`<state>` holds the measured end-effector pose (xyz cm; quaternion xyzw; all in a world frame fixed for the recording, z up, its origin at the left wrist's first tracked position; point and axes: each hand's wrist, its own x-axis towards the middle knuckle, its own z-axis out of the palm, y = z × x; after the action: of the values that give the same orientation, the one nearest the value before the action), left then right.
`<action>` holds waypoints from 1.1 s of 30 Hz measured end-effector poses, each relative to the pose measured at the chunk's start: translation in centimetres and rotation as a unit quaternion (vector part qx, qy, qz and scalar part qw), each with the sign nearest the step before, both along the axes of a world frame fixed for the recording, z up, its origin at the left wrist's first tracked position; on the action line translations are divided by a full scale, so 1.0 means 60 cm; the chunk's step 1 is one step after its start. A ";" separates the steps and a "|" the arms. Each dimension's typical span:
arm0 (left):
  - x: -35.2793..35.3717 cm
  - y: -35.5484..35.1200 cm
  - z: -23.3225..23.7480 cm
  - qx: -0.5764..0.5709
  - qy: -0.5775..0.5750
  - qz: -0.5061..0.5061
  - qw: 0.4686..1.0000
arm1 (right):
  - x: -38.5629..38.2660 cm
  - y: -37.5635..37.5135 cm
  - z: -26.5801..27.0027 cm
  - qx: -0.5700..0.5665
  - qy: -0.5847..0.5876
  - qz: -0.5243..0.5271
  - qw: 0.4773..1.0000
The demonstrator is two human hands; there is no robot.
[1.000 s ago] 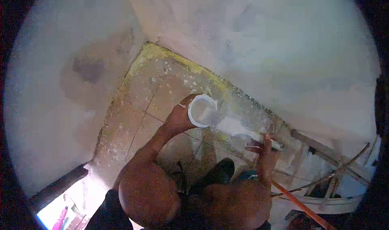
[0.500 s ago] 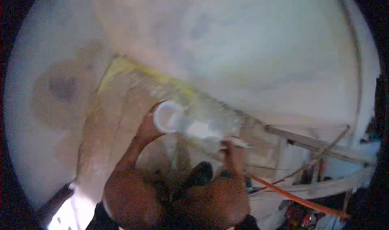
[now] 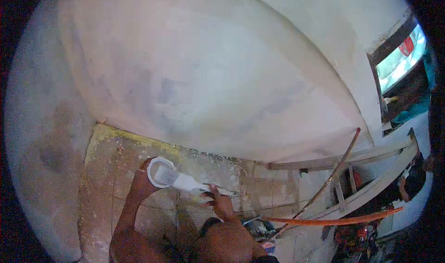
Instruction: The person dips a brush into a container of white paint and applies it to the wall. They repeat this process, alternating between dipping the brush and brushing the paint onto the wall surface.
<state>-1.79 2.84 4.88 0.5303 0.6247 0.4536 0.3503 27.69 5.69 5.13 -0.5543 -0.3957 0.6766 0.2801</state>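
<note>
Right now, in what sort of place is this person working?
Probably a room being painted or repaired: a paintbrush is held at a white tub, the wall is patchy, and yellow marks and pale spots line the edge of the tiled floor.

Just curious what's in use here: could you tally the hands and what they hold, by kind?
Hands: 2 (left hand, right hand)
White tub: 1
Brush: 1
Total: 4

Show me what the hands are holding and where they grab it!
The left hand grips the white cup around its outer side. The right hand holds the brush by its handle.
</note>
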 end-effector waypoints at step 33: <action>0.018 0.012 -0.035 0.027 0.033 0.017 0.999 | 0.013 0.014 0.057 0.024 0.066 -0.154 0.985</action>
<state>-0.71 3.57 2.79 0.5431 0.6326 0.4586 0.3077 28.46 6.51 8.54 -0.5558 -0.3020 0.6507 0.4200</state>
